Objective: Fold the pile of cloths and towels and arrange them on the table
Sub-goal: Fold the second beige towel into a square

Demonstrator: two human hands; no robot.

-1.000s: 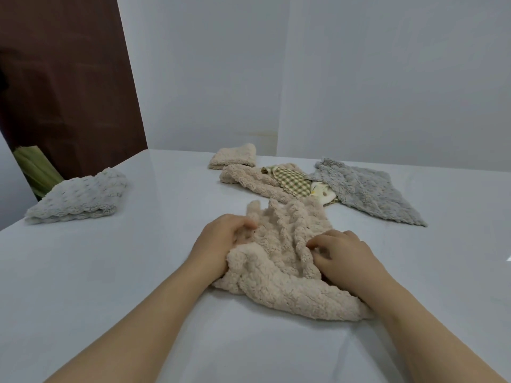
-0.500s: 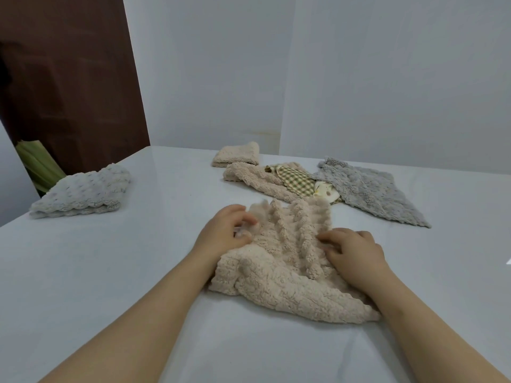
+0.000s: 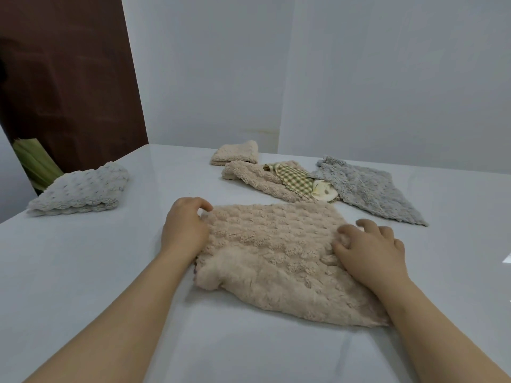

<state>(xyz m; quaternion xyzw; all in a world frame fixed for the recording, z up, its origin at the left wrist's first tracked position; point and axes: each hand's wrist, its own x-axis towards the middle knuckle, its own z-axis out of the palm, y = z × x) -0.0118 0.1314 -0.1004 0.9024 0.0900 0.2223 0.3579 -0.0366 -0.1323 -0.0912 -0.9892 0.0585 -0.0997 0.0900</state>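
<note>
White counter [image 3: 83,272]: beige towel [image 3: 276,252], bunched a moment ago, lies spread; left grip [image 3: 188,228] and right grip [image 3: 370,250] pinch its edges, fold-ready.

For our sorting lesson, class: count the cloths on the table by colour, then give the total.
Beige: 3, the spread cloth, the crumpled cloth and the folded cloth.
Grey: 2, the flat grey cloth and the folded pale grey cloth.
Green checked cloth: 1.
Cream printed cloth: 1, mostly hidden.
Total: 7.
</note>
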